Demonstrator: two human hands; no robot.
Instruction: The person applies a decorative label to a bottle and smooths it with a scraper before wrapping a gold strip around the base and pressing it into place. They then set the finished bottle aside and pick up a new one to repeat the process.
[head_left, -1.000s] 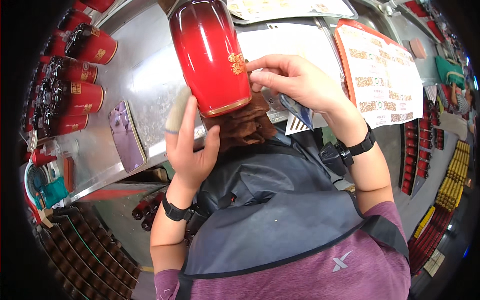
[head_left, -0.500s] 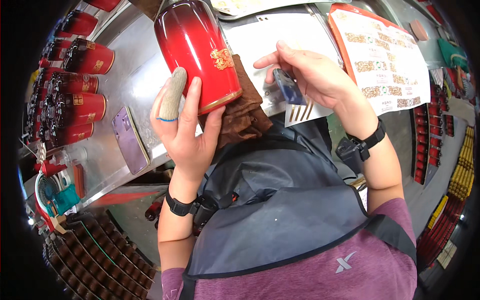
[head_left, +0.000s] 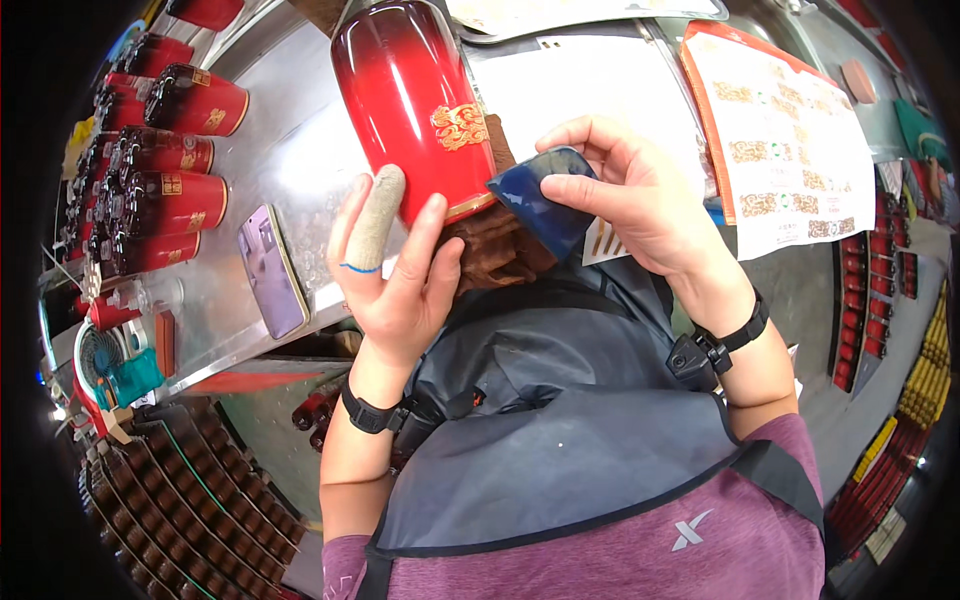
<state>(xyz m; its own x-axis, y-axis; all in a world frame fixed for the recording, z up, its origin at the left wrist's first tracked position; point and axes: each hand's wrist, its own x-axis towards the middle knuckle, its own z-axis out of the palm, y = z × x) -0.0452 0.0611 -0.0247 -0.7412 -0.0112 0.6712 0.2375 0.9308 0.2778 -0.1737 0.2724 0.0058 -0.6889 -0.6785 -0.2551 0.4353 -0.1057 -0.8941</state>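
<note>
A glossy red bottle (head_left: 405,95), darker toward its far end and marked with a gold decal, lies on its side in front of me. Its near end rests on a folded brown cloth (head_left: 500,255). My left hand (head_left: 395,295) is open beside that near end, fingers apart. One finger wears a knitted finger cover (head_left: 378,215) and is close to the bottle; I cannot tell whether it touches. Between thumb and fingers, my right hand (head_left: 635,200) pinches a dark blue, glossy scraper (head_left: 548,210), whose left corner is by the bottle's near end.
Several red and black cups (head_left: 180,205) stand along the left of the metal bench. A purple phone (head_left: 272,275) lies near its front edge. At the right is a sheet of gold decals (head_left: 775,150) over an orange-red backing. A tray (head_left: 590,12) sits at the back.
My right hand has brought the scraper left and down to the bottle's near end, turning its broad face into view. My left fingers have come off the bottle's side toward me.
</note>
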